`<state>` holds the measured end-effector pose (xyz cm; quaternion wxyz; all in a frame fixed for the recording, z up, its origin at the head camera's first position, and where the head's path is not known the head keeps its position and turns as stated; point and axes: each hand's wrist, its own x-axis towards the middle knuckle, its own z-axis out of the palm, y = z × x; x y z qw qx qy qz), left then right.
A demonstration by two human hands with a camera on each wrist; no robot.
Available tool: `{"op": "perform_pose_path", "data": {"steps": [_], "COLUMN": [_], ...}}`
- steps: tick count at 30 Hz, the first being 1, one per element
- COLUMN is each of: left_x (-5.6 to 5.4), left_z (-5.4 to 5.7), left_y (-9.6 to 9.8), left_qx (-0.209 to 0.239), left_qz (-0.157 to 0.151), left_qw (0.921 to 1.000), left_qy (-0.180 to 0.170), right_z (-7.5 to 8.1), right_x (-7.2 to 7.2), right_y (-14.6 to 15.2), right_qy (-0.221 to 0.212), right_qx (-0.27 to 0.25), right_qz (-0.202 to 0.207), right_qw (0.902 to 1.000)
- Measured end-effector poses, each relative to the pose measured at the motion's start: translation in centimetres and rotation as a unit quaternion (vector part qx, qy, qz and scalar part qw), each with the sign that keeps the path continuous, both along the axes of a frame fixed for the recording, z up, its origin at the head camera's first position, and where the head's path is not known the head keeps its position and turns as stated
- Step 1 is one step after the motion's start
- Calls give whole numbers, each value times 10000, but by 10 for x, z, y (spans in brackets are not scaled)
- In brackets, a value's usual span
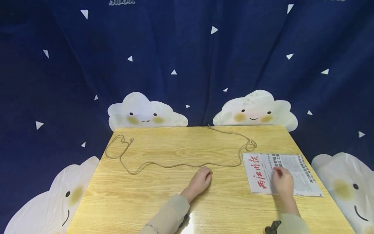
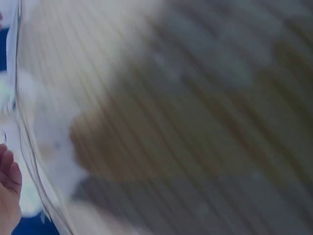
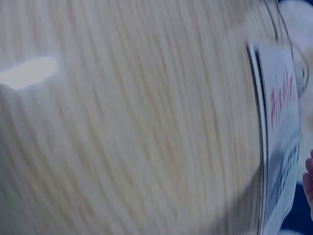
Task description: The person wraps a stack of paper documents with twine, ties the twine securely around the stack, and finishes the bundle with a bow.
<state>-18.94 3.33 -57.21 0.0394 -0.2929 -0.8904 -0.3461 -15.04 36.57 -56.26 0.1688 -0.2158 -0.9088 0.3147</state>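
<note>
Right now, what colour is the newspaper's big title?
Red; the newspaper title shows best in the head view.

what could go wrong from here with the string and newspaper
The string could snarl if pulled, since it loops near the newspaper. Its far end lies at the back edge of the table and might slip off. The right hand, close to the newspaper, might crease it.

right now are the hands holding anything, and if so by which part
Nothing appears held: the left hand is near the rope, the right hand over the newspaper.
</note>
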Motion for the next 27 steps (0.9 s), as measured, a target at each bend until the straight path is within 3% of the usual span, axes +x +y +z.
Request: {"op": "perform_pose_path", "data": {"steps": [5, 10, 14, 17, 22, 27], "left_x": [11, 15, 16, 19, 26, 27], "left_z": [-4, -5, -4, 0, 11, 15], "left_y": [41, 67, 84, 97, 118, 133], "left_qx": [57, 326, 667, 919, 1285, 1820], "left_qz": [-452, -682, -665, -519, -277, -210], "left_qw": [9963, 9793, 9655, 9494, 9087, 8737], "left_qy": [-724, -1880, -2428, -2958, -3961, -4507], "right_z": [-1, 1, 2, 2, 1, -4], "right_x": [11, 20, 26, 30, 35, 33], "right_y": [39, 73, 99, 116, 131, 137], "right_qy": [-501, -1044, -1506, -1750, -1912, -2205], "right_qx": [197, 283, 267, 278, 381, 361], "right_qz": [-175, -141, -118, -96, -98, -18], "right_qw": [9984, 9940, 9882, 9841, 9808, 9747]}}
